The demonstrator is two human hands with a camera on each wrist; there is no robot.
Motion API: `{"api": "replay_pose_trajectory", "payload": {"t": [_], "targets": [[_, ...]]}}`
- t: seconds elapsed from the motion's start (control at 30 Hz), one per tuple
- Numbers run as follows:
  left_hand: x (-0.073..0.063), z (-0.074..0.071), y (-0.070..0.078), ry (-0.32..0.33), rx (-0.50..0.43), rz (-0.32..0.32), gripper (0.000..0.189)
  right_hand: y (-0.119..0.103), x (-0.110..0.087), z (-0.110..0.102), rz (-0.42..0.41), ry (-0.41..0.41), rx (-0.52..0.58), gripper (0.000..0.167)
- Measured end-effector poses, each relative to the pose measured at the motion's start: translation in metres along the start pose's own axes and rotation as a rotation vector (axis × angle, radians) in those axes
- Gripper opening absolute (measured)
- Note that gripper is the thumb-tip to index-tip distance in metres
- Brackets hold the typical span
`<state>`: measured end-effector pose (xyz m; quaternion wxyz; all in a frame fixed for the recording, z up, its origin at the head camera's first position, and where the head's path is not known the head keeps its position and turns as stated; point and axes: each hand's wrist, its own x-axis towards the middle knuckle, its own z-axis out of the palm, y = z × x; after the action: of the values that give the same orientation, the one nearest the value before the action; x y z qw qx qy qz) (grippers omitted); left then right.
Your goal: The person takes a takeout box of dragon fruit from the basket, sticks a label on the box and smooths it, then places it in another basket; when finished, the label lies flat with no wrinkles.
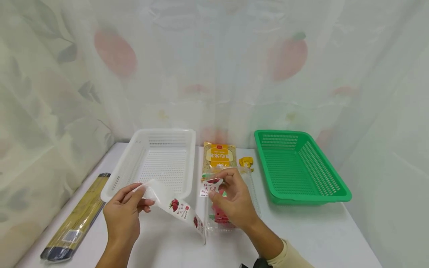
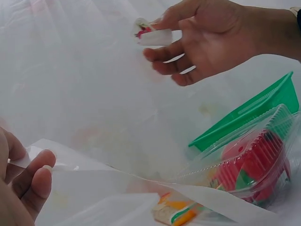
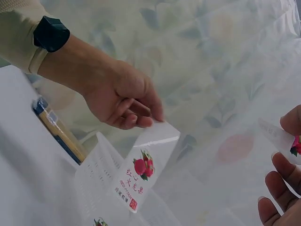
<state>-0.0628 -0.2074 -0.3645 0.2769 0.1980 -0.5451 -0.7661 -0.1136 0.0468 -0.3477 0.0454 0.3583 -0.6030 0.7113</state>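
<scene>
My left hand (image 1: pixel 124 212) pinches one end of a strip of labels (image 1: pixel 164 201) between thumb and fingers. Printed with red dragon fruit and Chinese characters, the strip slants down to the right, its far end hanging at the box's near left corner. A single label (image 1: pixel 205 190) of the same print is pinched in my right hand (image 1: pixel 238 203), apart from the strip. Beneath that hand lies a clear plastic clamshell box (image 1: pixel 252 191) holding red and green pieces (image 2: pixel 251 165). In the left wrist view the single label (image 2: pixel 155 37) curls at the right fingertips.
A white basket (image 1: pixel 191 160) stands at back left, a green basket (image 1: pixel 311 199) at right. Behind the box lie a yellow food packet (image 1: pixel 219 154) and a small yellow wrapped item (image 1: pixel 246 161). A long plastic-wrapped bundle (image 1: pixel 78 216) lies along the left table edge. Printed curtains surround the table.
</scene>
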Motion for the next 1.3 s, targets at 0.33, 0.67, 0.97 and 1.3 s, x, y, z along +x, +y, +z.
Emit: {"api": "replay_pose_trajectory", "payload": {"t": [0.33,0.67,0.97,1.3], "targets": [[0.001,-0.036,-0.014,0.218,-0.23,-0.056,0.029,0.004,-0.003,-0.004,-0.03,0.002,0.01,0.034],[0.002,-0.06,-0.035,0.364,-0.293,-0.076,0.03,0.005,-0.006,-0.008,-0.008,0.015,0.02,0.035],[0.014,-0.082,-0.054,0.429,-0.085,-0.184,0.022,0.003,-0.005,-0.009,-0.015,0.015,0.002,0.036],[0.034,-0.116,-0.067,0.359,0.286,-0.326,0.026,0.003,-0.005,-0.011,-0.027,0.011,-0.02,0.036]]}}
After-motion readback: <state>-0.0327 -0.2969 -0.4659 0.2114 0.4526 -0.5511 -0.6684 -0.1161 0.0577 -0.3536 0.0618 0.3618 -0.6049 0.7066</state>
